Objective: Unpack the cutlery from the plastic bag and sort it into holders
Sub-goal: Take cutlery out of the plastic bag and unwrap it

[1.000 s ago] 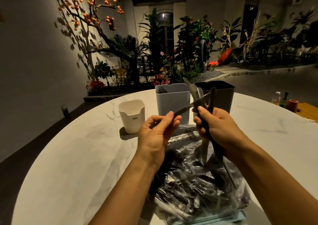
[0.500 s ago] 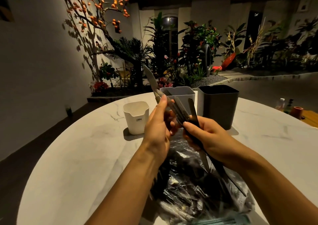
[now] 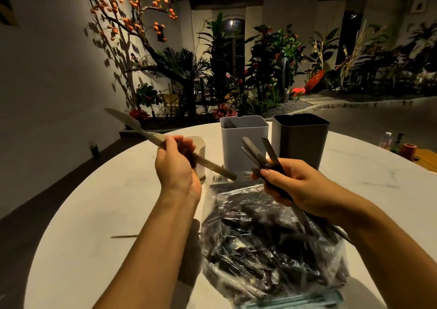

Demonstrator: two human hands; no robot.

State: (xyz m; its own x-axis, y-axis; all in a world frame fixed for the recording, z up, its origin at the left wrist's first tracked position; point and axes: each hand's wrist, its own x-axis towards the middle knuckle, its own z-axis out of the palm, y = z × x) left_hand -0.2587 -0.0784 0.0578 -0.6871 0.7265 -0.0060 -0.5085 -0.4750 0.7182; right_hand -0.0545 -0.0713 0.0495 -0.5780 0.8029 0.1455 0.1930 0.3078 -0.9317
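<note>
Left hand: the left hand [image 3: 176, 166] is raised over the table's left-centre, fingers curled round the middle of a knife [image 3: 146, 135].
Knife: it is tilted, blade up and to the far left, handle end pointing down and right toward the bag's mouth.
Right hand: the right hand [image 3: 298, 188] is just right of centre, fingers and thumb wrapped round a bundle of cutlery [image 3: 262, 153]; the handle ends fan up and to the far left, the other ends run down over the bag.
Plastic bag: the plastic bag [image 3: 264, 247] lies near the person on the round table [image 3: 99, 214], full of dark cutlery, below both hands.
Holders: a white holder [image 3: 201, 152] is partly hidden behind the left hand; a grey holder [image 3: 243, 143] stands at the far centre with fork tines showing at its rim; a dark holder [image 3: 300, 138] stands just to its right.
Background: plants [image 3: 236, 72] line the far wall.
</note>
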